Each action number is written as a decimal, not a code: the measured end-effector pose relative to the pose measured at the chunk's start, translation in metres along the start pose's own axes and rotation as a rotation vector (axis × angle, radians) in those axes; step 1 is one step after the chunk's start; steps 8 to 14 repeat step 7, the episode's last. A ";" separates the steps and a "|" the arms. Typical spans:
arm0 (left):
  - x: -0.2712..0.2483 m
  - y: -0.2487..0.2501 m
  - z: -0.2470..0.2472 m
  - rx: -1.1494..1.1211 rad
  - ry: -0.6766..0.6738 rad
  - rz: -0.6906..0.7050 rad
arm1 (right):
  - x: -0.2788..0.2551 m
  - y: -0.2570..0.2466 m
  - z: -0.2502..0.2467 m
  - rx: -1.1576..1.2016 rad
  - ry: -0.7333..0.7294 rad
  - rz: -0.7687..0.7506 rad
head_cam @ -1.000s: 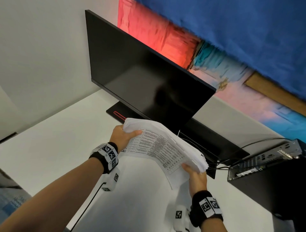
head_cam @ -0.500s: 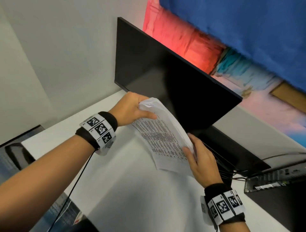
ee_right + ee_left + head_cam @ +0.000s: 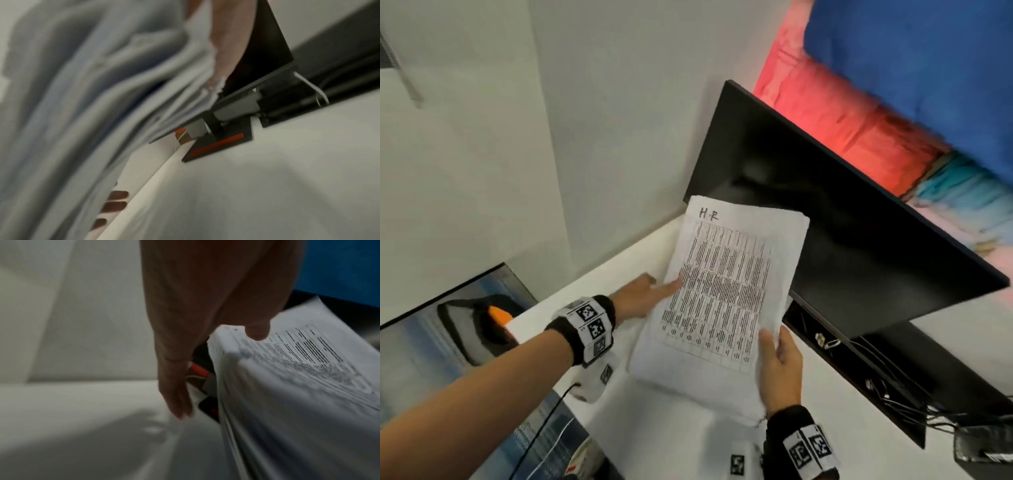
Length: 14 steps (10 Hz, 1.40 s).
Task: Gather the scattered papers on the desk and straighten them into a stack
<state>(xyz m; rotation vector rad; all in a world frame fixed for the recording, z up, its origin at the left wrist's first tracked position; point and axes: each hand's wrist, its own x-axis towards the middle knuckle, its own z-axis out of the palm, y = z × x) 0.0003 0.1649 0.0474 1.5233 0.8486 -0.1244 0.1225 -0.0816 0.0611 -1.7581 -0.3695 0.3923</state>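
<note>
A thick stack of papers (image 3: pixel 722 291) with a printed table and "H.R" on its top sheet is held tilted above the white desk (image 3: pixel 688 438). My right hand (image 3: pixel 780 370) grips its lower right corner, thumb on top and fingers hidden beneath. My left hand (image 3: pixel 643 294) is at the stack's left edge. In the left wrist view its fingers (image 3: pixel 176 402) run straight down beside the edge of the stack (image 3: pixel 298 386), with the thumb tip lying on the top sheet. The right wrist view shows the blurred sheets (image 3: pixel 82 97) fanned unevenly.
A black monitor (image 3: pixel 859 222) stands just behind the stack, its stand (image 3: pixel 222 142) on the desk. Cables (image 3: pixel 887 394) and a small computer box (image 3: pixel 983 442) lie at the right. A black and orange object (image 3: pixel 479 322) sits below the desk's left end. White wall behind.
The bent stack has flattened and turned face up. My left hand slid from its top corner to the left edge and straightened. My right hand moved to the lower right corner.
</note>
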 end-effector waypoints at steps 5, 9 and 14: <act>0.038 -0.064 -0.097 0.630 0.362 -0.061 | -0.008 0.067 0.038 -0.306 -0.293 0.526; 0.037 -0.052 -0.066 1.273 0.541 0.056 | -0.023 0.064 -0.013 -0.341 -0.174 0.538; 0.037 -0.052 -0.066 1.273 0.541 0.056 | -0.023 0.064 -0.013 -0.341 -0.174 0.538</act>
